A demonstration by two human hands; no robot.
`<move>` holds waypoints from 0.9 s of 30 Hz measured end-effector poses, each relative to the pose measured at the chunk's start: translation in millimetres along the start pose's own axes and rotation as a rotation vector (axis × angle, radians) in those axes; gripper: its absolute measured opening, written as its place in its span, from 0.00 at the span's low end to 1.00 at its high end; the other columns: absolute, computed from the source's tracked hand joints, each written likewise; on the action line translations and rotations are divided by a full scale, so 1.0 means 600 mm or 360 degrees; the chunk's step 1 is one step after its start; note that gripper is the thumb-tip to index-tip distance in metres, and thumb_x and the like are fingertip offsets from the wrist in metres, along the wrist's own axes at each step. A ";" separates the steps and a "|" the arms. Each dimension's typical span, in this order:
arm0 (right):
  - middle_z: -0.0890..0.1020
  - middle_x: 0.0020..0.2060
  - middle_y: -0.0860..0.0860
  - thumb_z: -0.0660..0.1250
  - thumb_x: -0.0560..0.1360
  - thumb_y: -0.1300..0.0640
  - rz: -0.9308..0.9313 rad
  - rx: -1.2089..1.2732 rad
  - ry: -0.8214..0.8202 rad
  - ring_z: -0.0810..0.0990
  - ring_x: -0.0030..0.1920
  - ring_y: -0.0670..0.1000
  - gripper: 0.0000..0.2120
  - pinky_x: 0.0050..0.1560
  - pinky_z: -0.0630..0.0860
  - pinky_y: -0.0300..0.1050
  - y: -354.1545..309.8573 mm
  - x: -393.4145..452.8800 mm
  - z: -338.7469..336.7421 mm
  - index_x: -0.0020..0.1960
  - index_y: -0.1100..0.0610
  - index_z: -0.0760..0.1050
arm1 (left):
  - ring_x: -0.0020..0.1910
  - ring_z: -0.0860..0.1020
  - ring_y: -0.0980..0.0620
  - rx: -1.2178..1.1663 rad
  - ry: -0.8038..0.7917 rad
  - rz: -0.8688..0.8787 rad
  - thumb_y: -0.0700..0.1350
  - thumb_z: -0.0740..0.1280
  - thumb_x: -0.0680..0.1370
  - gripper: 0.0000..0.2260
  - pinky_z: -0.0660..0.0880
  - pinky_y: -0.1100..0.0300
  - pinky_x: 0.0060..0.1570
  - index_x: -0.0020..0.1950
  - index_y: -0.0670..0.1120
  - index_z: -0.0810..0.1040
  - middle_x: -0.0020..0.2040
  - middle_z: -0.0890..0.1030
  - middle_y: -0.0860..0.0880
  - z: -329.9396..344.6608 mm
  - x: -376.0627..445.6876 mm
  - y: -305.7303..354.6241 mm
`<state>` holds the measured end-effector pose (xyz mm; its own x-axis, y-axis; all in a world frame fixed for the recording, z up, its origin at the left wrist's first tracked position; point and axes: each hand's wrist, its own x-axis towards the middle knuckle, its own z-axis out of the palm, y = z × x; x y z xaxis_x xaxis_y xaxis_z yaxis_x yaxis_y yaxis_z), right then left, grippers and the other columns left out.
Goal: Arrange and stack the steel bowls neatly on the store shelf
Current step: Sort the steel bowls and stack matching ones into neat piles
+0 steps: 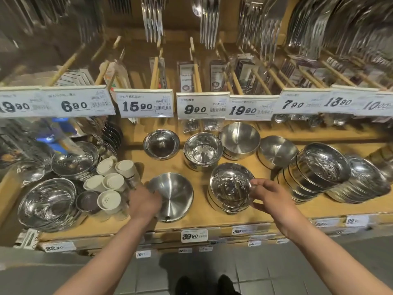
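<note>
Spanning the whole view, the wooden shelf (212, 167) carries the steel bowls in loose groups below a row of price tags (146, 103), so each group probably belongs under its own label. Largest among them is the leaning row of bowls (319, 173) at the right, tipped on edge and nested against one another — a way of showing many in little room. At the left sit wide shallow bowls (46, 203), piled flat, with a cluster of cream-lidded shakers (110, 182) just beside them. Along the back stand three smaller lots: a dark-bottomed bowl (161, 144), a short stack (203, 151) and a brushed pair (239, 140), with one more bowl (277, 151) to their right.

Nearer the front edge, the matte bowl (173, 196) rests tilted toward the viewer; the left hand (144, 202) grips its near-left rim, fingers curled over the edge, seemingly to steady or lift it. Just right of it is the front stack (230, 188), several shiny bowls nested upright. The right hand (269, 195) pinches the rim of the top bowl between thumb and fingertips — a light hold that suits squaring it onto the ones beneath. My guess is the stack is being trued up while the matte bowl waits its turn.
</note>
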<state>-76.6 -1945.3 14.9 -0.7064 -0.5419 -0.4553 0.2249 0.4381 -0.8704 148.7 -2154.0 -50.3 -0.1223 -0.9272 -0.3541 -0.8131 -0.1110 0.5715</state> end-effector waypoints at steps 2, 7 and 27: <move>0.82 0.46 0.54 0.64 0.81 0.62 -0.0005 0.0011 0.0020 0.80 0.44 0.50 0.07 0.40 0.80 0.42 -0.001 0.006 0.000 0.55 0.55 0.80 | 0.65 0.74 0.35 0.0030 0.0044 0.0080 0.47 0.65 0.80 0.23 0.73 0.44 0.61 0.71 0.36 0.68 0.67 0.75 0.36 -0.003 0.008 0.024; 0.85 0.45 0.53 0.66 0.78 0.60 -0.0130 -0.0133 0.0094 0.81 0.43 0.49 0.07 0.52 0.79 0.52 0.002 0.022 0.004 0.52 0.53 0.82 | 0.66 0.74 0.37 0.0054 0.0124 0.0228 0.46 0.66 0.80 0.22 0.72 0.48 0.62 0.71 0.36 0.70 0.67 0.75 0.36 -0.013 0.055 0.086; 0.82 0.43 0.51 0.65 0.78 0.57 -0.0422 -0.0561 0.0112 0.78 0.41 0.47 0.08 0.45 0.75 0.45 -0.073 0.146 0.041 0.55 0.55 0.78 | 0.41 0.79 0.51 -0.1139 -0.0351 -0.0607 0.34 0.61 0.83 0.13 0.76 0.67 0.21 0.66 0.42 0.76 0.54 0.80 0.42 0.006 0.218 0.149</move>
<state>-131.9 -2029.4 8.7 -0.7556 -0.6237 -0.2003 -0.2040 0.5147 -0.8327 57.7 -2284.2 -48.1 -0.0810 -0.6973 -0.7122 -0.2733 -0.6717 0.6886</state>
